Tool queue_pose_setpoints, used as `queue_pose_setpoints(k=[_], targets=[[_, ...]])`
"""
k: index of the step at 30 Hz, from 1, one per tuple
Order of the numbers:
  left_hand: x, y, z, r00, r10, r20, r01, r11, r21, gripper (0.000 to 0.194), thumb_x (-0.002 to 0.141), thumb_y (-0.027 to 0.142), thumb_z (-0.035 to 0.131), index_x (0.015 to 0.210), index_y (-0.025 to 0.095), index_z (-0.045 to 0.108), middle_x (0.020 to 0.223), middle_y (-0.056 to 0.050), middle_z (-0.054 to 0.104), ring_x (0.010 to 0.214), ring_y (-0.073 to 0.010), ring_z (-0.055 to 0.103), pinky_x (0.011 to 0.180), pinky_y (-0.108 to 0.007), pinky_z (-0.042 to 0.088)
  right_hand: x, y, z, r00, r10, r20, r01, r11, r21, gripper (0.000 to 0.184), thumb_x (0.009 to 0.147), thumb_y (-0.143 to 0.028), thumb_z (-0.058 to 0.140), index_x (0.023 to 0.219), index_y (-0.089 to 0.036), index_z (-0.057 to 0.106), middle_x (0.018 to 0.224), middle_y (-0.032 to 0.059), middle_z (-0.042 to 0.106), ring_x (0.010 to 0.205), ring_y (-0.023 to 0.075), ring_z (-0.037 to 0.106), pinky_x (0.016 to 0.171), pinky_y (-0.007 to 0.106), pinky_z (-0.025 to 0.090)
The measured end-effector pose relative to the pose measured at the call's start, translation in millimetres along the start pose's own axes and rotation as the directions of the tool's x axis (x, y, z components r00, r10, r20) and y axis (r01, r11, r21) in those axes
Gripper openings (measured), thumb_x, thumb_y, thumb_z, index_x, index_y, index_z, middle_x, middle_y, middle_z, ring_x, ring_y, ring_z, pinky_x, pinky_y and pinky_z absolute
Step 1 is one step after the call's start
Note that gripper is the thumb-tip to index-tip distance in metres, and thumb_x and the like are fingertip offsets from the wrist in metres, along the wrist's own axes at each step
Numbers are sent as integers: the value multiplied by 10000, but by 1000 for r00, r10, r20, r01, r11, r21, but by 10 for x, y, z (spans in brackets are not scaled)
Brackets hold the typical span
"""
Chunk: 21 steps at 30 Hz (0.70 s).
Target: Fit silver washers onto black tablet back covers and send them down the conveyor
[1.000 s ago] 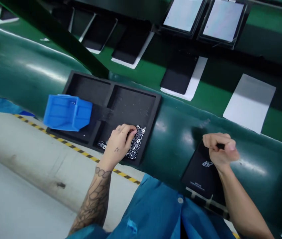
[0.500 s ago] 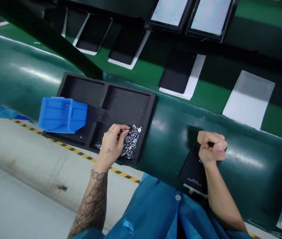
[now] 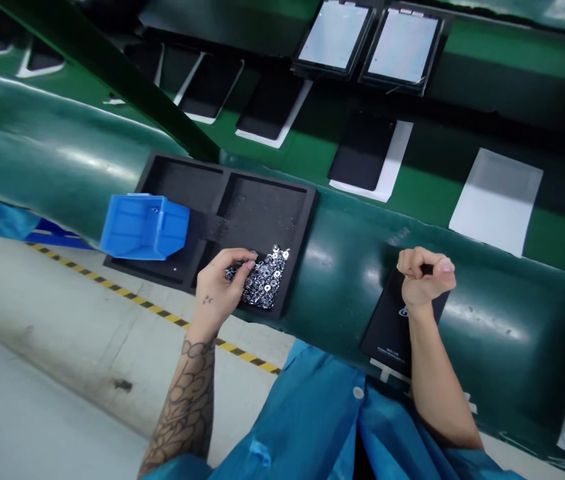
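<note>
My left hand (image 3: 223, 283) is over the front right compartment of a black divided tray (image 3: 307, 220), thumb and forefinger pinched together at the edge of a heap of small shiny metal parts (image 3: 265, 283). Whatever sits between those fingertips is too small to make out. Above a black tablet-like device (image 3: 387, 327) lying on the green bench, my right hand (image 3: 425, 277) is curled into a fist. Its fingers hide any thing they may hold. Part of the device is covered by the hand and forearm.
A blue bin (image 3: 145, 227) sits on the tray's left side. Behind, on a green surface, black tablets lie on white sheets, one of them here (image 3: 365, 150). A white packet (image 3: 497, 200) is at the right. Two lit screens (image 3: 402, 47) stand at the back. A green post (image 3: 137, 87) slants across the left.
The view has shifted slightly. My left hand has drawn a little left from the heap of metal parts, still pinched. My right fist stays over the black device, turned slightly.
</note>
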State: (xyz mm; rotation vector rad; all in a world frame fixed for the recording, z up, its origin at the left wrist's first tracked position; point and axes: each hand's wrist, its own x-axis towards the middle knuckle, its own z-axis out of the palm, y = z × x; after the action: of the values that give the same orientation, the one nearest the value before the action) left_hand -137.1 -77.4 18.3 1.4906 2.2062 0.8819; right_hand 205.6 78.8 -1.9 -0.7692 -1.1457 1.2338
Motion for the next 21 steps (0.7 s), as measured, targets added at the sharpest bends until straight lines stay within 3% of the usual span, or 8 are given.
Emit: queue_pose_setpoints(k=[4, 9, 15, 18, 21], targets=[[-46, -17, 4, 999, 33, -18, -34, 998, -58, 165, 1041, 344, 662, 1087, 224, 764, 1168, -64, 793, 1142, -238, 751, 1089, -403, 564, -3, 25, -3, 1000, -15, -14, 15, 1000, 9, 697, 988, -684, 576, 518, -251, 299, 470, -60, 187, 417, 103, 203, 488, 301, 119], [-63, 56, 18, 983, 167, -74, -166, 986, 12, 141, 1031, 354, 691, 1016, 232, 761, 1059, -32, 806, 1012, -221, 769, 1247, -491, 484, -46, 25, 6, 998, -52, -36, 51, 999, -16, 715, 988, -706, 558, 503, -252, 292, 458, -50, 221, 416, 103, 208, 485, 306, 118], [-37, 74, 22, 991, 125, -41, -121, 988, 96, 243, 1034, 457, 683, 1091, 229, 741, 1036, -52, 784, 1019, -252, 758, 1146, -466, 557, 16, 64, 72, 998, 13, -56, -21, 990, -137, 757, 976, -835, 461, 507, -274, 262, 455, -53, 225, 415, 107, 219, 473, 303, 135], [-32, 60, 9, 992, 126, -13, -123, 986, 112, 263, 1052, 461, 649, 1118, 219, 728, 1063, -79, 768, 1108, -282, 740, 1074, -442, 572, 79, -149, 24, 997, 43, -58, -44, 999, -17, 729, 987, -793, 467, 514, -277, 266, 442, -56, 219, 401, 114, 215, 437, 292, 175], [-38, 104, -61, 987, 157, -30, -152, 980, 131, 244, 1049, 454, 648, 1070, 224, 727, 1092, -85, 748, 1085, -292, 727, 1016, -459, 585, 66, -566, -232, 991, 30, -130, -24, 999, 44, 678, 994, -765, 434, 546, -274, 299, 451, -56, 214, 402, 124, 210, 425, 295, 240]])
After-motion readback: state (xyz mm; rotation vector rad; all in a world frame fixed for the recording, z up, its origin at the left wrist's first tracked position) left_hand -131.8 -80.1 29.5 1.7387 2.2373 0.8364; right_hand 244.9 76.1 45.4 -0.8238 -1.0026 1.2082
